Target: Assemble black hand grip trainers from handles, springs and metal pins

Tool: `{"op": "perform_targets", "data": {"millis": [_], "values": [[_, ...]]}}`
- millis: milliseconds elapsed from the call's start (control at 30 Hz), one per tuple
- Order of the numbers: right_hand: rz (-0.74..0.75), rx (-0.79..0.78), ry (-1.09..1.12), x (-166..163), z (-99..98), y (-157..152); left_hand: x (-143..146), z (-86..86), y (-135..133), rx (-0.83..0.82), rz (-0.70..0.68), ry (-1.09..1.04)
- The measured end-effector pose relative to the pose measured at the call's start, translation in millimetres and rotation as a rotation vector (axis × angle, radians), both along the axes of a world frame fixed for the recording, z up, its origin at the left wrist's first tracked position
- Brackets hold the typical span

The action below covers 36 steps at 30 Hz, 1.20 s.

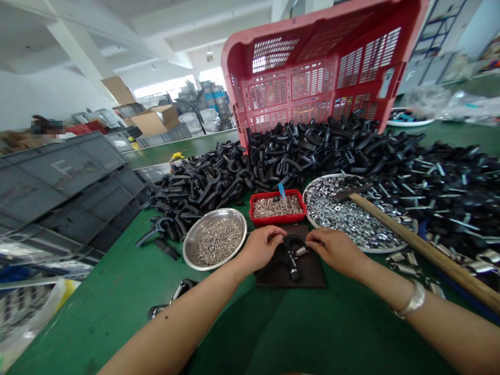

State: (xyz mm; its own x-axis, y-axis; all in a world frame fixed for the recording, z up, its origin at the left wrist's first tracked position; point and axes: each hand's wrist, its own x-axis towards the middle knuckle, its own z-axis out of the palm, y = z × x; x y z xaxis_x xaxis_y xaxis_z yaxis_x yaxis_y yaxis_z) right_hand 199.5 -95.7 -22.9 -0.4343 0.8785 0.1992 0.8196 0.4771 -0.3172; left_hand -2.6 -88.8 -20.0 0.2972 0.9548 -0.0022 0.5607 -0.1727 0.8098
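My left hand (261, 247) and my right hand (334, 249) both pinch a black plastic handle part with a metal spring (294, 254). The part rests on a dark brown mat (308, 273) on the green table. My fingers are closed on the part's two sides. A small red tray of thin metal pins (276, 206) stands just beyond my hands. To the left sits a steel bowl of small metal rings (215, 238), and to the right a large steel plate of washers (344, 213).
A big heap of black plastic handles (297, 151) spills from a tipped red crate (320, 67). A hammer with a wooden handle (422, 247) lies across the washer plate. Grey crates (66, 182) stand at the left. Finished grips (172, 302) lie by my left forearm.
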Motion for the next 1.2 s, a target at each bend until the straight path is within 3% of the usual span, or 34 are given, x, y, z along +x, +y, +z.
{"op": "perform_targets", "data": {"millis": [133, 267, 367, 467, 700, 1033, 1200], "values": [[0.043, 0.117, -0.222, -4.8, -0.5, -2.2, 1.0, -2.7, -1.7, -0.032, -0.011, 0.014], [0.062, 0.242, -0.064, 0.7, -20.3, -6.9, 2.1, -0.4, -2.8, 0.095, -0.021, 0.141], [0.065, 0.333, -0.050, 6.1, -32.0, -14.3, 3.7, 1.2, -1.6, 0.062, -0.008, 0.172], [0.069, 0.334, -0.101, 8.4, -33.0, -20.1, 6.9, 2.5, -0.3, 0.035, 0.020, 0.241], [0.052, 0.305, -0.060, 8.7, -32.7, -20.6, 9.7, 1.3, -2.3, 0.158, 0.061, 0.367], [0.037, 0.331, -0.180, 10.2, -33.2, -25.4, 10.6, 1.4, -21.5, 0.446, -0.157, 0.742], [-0.007, 0.318, -0.217, 12.0, -37.8, -31.2, 6.3, 2.9, -41.3, 0.439, -0.223, 0.809]]}}
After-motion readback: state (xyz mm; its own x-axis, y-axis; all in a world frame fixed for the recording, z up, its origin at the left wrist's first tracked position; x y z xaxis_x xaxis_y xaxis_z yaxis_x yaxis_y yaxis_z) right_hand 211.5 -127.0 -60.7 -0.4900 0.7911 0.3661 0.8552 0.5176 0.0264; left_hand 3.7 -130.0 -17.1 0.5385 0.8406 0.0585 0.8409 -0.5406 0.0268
